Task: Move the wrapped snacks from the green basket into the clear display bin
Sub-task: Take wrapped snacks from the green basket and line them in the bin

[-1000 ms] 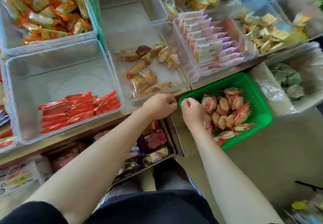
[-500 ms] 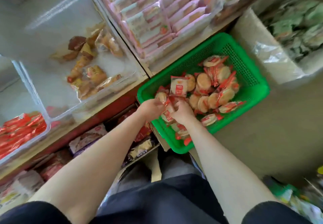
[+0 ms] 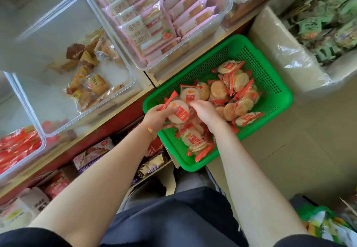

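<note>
Glossy clear film with red printed ends is wrapping the snack point(image 3: 178, 111) held in the left hand point(image 3: 156, 116), and the same shiny film is covering the packs point(image 3: 234, 90) lying beyond the grip. The green basket point(image 3: 270, 73) around them is looking like smooth perforated plastic, and the clear display bin point(image 3: 63, 65) up-left of the grip is showing hard, transparent, faintly reflective plastic.

Soft, even daylight fills the scene, bright and without hard shadows; only a faint shade lies under the green basket point(image 3: 278, 100) on the floor. White glare streaks the plastic liner point(image 3: 289, 61) at the right and the walls of the clear display bin point(image 3: 123, 84). Wide-angle bending curves the shelf edge point(image 3: 108, 131) (strongest near the corners), and the upper left is smeared with blur
</note>
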{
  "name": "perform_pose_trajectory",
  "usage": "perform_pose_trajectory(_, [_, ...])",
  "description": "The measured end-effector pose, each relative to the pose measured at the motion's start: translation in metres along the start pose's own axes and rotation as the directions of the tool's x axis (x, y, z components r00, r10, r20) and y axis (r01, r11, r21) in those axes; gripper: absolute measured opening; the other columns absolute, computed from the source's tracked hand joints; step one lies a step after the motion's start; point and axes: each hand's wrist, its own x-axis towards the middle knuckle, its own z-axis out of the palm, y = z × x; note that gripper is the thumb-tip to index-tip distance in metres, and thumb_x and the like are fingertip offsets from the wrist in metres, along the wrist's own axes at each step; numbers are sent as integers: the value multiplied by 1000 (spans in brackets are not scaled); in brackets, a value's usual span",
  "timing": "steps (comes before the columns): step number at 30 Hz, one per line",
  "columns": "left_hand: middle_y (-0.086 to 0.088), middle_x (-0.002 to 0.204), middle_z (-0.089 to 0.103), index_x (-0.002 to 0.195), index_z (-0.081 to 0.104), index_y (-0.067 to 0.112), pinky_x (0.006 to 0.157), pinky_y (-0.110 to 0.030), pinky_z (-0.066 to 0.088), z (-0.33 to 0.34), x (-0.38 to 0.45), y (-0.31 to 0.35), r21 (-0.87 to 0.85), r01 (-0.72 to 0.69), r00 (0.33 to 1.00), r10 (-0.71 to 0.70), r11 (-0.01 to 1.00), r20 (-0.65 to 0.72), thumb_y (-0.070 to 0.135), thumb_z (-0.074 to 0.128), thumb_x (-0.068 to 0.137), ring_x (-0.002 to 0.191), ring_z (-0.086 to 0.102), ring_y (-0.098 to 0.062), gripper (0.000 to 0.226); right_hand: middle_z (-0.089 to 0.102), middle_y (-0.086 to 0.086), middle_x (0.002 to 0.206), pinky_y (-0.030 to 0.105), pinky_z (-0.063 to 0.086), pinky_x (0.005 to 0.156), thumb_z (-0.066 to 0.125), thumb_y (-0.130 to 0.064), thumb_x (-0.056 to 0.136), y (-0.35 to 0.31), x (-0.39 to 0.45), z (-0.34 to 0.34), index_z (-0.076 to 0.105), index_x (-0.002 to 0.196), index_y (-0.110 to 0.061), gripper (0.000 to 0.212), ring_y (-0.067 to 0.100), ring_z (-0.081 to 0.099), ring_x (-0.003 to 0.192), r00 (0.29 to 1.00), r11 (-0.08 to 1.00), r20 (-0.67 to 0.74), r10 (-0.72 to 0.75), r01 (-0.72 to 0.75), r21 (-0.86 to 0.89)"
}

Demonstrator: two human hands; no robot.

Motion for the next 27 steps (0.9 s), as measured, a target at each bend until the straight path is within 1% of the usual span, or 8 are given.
perform_pose_trajectory(3, [-9,107,72,107,65,15,60,-26,55,-19,-5,-4,8,-26,982,27,1000,-188,25,73,86,95,70,-21,25,65,5,111,47,55,90,50,-25,89,9,15,25,63,105,-24,21,26,64,97,997,997,-33,66,-67,-31])
perform_pose_trajectory(5, [-12,107,72,108,65,12,64,-31,57,-34,-9,-9,-7,-14,972,12,1000,-237,24,73,86,93,71,-24,26,65,1,111,45,55,90,58,-34,83,15,19,48,61,111,-29,28,25,64,100,998,984,0,71,-70,-163])
perform_pose_trajectory(9, [-7,94,73,108,65,11,52,-22,53,-56,-22,-17,-25,-3,962,-4,1000,-274,22,70,88,69,68,-11,24,63,5,115,29,44,77,66,-28,89,19,10,87,55,124,-14,40,22,59,98,1000,970,16,22,-17,-241])
perform_pose_trajectory(13, [-5,91,72,111,62,12,55,-23,55,-63,-28,-27,-59,11,959,-27,998,-283,22,66,91,70,69,-13,22,63,4,114,31,43,70,70,-31,87,26,5,100,51,124,-15,45,25,62,98,997,933,-77,-25,-5,-359])
perform_pose_trajectory(17, [-5,86,71,110,62,11,52,-24,55,-61,-32,-38,-80,33,964,-53,996,-261,20,65,92,59,69,-10,20,61,10,118,39,52,79,71,-50,82,33,3,97,55,120,-15,54,34,60,107,993,852,-122,-8,-57,-520])
perform_pose_trajectory(19, [-4,87,71,110,62,12,56,-27,56,-60,-33,-42,-87,43,965,-64,995,-254,21,65,92,62,69,-12,21,58,10,119,38,50,80,68,-49,85,36,0,91,58,118,-12,50,34,57,108,991,816,-135,-5,-74,-573])
perform_pose_trajectory(24, [-5,92,71,106,63,15,65,-29,56,-56,-33,-50,-96,43,969,-65,994,-239,20,64,92,73,68,-17,15,67,6,105,30,43,64,61,-24,93,45,-3,79,65,104,-13,16,26,61,87,982,867,-187,-8,-86,-490])
perform_pose_trajectory(27, [-3,91,72,104,62,17,78,-35,56,-50,-34,-52,-107,46,972,-69,993,-223,22,63,92,74,69,-17,13,68,6,103,33,51,70,60,-17,94,43,-7,69,70,99,-11,13,27,62,89,979,907,-204,31,-113,-406])
